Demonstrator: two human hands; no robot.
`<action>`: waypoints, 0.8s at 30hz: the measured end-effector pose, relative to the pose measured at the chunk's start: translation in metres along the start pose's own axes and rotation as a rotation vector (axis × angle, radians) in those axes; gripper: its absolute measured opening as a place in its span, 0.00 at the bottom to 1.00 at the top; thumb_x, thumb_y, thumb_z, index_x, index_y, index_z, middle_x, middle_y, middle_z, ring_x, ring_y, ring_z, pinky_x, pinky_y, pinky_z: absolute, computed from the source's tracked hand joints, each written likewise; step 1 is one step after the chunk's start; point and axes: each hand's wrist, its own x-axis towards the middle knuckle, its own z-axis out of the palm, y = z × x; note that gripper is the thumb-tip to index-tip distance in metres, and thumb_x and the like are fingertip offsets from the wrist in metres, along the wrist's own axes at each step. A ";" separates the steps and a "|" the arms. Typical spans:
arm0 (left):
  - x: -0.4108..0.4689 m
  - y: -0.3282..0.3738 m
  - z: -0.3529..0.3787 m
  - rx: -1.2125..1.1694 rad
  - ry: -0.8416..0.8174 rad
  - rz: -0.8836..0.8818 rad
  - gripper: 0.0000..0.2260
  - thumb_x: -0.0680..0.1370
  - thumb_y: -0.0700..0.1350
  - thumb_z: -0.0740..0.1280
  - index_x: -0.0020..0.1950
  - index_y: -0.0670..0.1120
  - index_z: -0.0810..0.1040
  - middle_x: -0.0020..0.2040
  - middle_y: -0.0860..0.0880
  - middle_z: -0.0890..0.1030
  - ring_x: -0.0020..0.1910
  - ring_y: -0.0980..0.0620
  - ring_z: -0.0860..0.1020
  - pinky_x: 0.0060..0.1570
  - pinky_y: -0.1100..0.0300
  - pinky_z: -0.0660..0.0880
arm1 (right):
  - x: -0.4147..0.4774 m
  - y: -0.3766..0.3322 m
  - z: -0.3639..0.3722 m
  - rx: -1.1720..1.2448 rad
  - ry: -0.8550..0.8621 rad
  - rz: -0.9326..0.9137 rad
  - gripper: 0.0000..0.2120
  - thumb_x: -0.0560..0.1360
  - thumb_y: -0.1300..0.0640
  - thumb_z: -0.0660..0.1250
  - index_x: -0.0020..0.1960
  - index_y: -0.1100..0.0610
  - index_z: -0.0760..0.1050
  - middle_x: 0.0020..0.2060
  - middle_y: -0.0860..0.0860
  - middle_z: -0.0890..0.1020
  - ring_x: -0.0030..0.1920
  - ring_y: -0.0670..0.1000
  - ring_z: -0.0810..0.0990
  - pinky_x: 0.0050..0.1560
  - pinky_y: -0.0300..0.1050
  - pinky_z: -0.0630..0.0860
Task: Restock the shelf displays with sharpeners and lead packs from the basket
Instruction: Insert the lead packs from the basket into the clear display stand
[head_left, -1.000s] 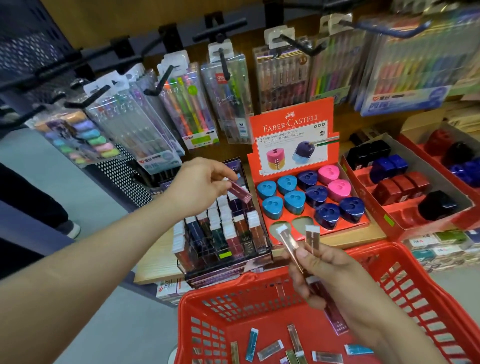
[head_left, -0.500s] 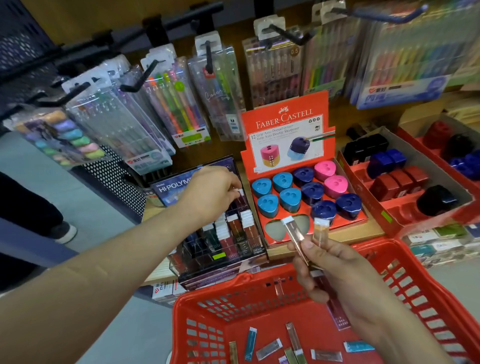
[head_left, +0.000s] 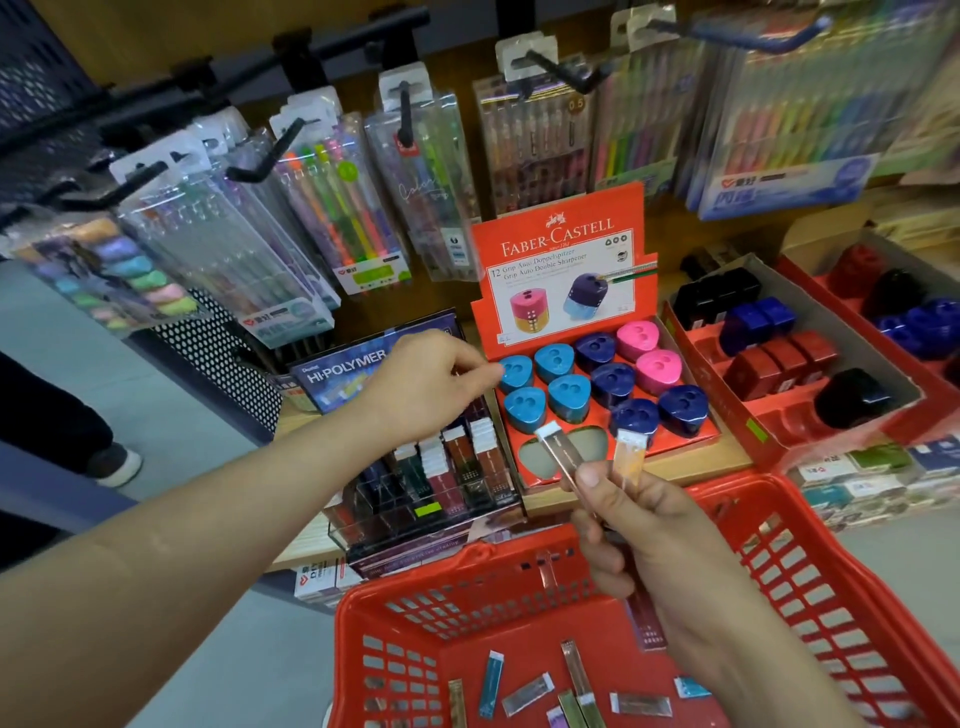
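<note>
Above the shelf's (head_left: 701, 462) front edge, my right hand (head_left: 654, 525) is clamped on two lead packs (head_left: 558, 454), white caps up, just in front of the sharpener display (head_left: 566, 270). My left hand (head_left: 426, 384) hovers over the lead-pack case (head_left: 447, 467) toward the shelf's left end, fingertips pinched together. Can't tell if anything's between them. Red basket (head_left: 519, 574) sits below the shelf edge, with loose packs (head_left: 527, 693) flat on its floor.

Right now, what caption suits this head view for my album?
A person's right hand holds lead packs over the red basket while the left hand hovers above the lead display beside the sharpeners.
</note>
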 end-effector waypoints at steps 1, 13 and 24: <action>-0.006 0.010 -0.005 -0.225 -0.113 -0.063 0.14 0.79 0.53 0.64 0.46 0.45 0.84 0.39 0.49 0.84 0.36 0.54 0.79 0.39 0.58 0.76 | 0.000 -0.001 0.001 -0.014 -0.008 -0.007 0.12 0.69 0.51 0.68 0.43 0.58 0.71 0.27 0.51 0.71 0.24 0.46 0.64 0.22 0.38 0.61; -0.032 0.009 -0.060 -0.576 -0.046 -0.190 0.05 0.73 0.34 0.70 0.46 0.41 0.82 0.38 0.42 0.85 0.37 0.52 0.83 0.38 0.65 0.80 | -0.004 -0.004 0.004 0.072 -0.028 0.067 0.15 0.77 0.54 0.62 0.60 0.60 0.78 0.47 0.58 0.85 0.30 0.50 0.74 0.24 0.39 0.66; -0.046 -0.031 -0.062 -0.432 0.029 -0.241 0.04 0.71 0.37 0.74 0.45 0.42 0.83 0.33 0.49 0.84 0.32 0.57 0.81 0.35 0.68 0.78 | -0.002 0.011 0.007 -0.065 -0.045 0.038 0.12 0.76 0.53 0.63 0.45 0.58 0.83 0.27 0.55 0.70 0.24 0.47 0.65 0.20 0.37 0.61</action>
